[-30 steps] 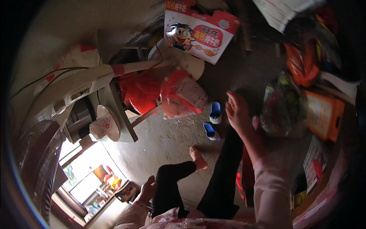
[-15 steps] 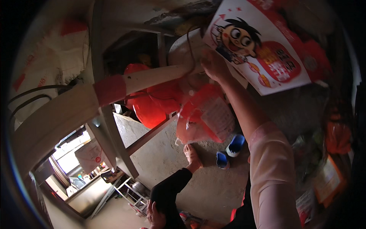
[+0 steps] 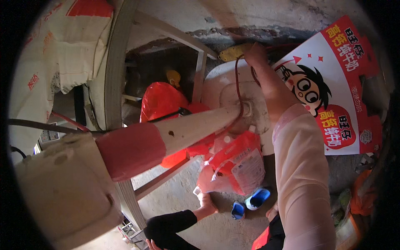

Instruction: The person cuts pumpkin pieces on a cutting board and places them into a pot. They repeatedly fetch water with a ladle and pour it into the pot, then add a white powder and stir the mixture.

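My right arm stretches far forward across the picture. My right hand is at a yellow object near the foot of the wall, beside a dark red cord; its fingers are blurred and partly hidden. Below it lies the white base of a stand, whose pole with a red band runs back toward me. At the lower edge, my left hand rests on my black-trousered knee, only some spread fingers showing.
A printed white and red carton sheet stands right of my arm. Red plastic bags and a clear-and-red bag sit by the stand. Blue slippers lie near my bare foot. A table frame is at left.
My right hand has moved from beside the stand's base to the yellow object by the wall. The view has shifted, showing more wall and the stand closer. My left hand is now mostly out of frame.
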{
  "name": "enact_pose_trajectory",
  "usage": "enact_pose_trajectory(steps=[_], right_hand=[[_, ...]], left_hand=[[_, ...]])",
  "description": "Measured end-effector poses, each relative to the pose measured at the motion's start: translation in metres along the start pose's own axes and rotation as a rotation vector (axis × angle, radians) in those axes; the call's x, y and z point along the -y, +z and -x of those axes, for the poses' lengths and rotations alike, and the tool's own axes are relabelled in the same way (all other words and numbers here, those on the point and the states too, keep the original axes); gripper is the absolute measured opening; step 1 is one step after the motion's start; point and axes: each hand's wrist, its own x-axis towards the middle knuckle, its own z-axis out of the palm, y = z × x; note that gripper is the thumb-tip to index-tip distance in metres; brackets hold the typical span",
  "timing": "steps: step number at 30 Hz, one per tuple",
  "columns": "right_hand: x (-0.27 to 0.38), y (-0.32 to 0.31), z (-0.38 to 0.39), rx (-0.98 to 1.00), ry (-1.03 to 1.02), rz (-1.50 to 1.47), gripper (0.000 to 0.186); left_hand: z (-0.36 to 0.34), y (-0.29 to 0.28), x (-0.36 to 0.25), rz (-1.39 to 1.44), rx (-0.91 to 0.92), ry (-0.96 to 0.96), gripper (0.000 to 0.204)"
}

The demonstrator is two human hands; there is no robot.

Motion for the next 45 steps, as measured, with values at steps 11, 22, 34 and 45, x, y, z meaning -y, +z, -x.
enact_pose_trajectory(steps=[11, 22, 34, 45], right_hand=[[-0.049, -0.021, -0.044, 0.062, -0.082, 0.296, 0.053], [-0.023, 0.007, -0.004, 0.121, -0.271, 0.582, 0.052], [-0.024, 0.029, 0.017, -0.081, -0.263, 0.374, 0.049], [0.016, -0.105, 0.144, 0.189, -0.395, -1.054, 0.054]], left_hand=[[0.007, 0.057, -0.036, 0.009, -0.298, -0.12, 0.066], [0.029, 0.032, -0.088, 0.205, -0.477, -0.074, 0.059], [0.01, 0.036, -0.08, 0.234, -0.442, -0.039, 0.059], [-0.03, -0.035, -0.009, 0.099, 0.103, 0.18, 0.066]])
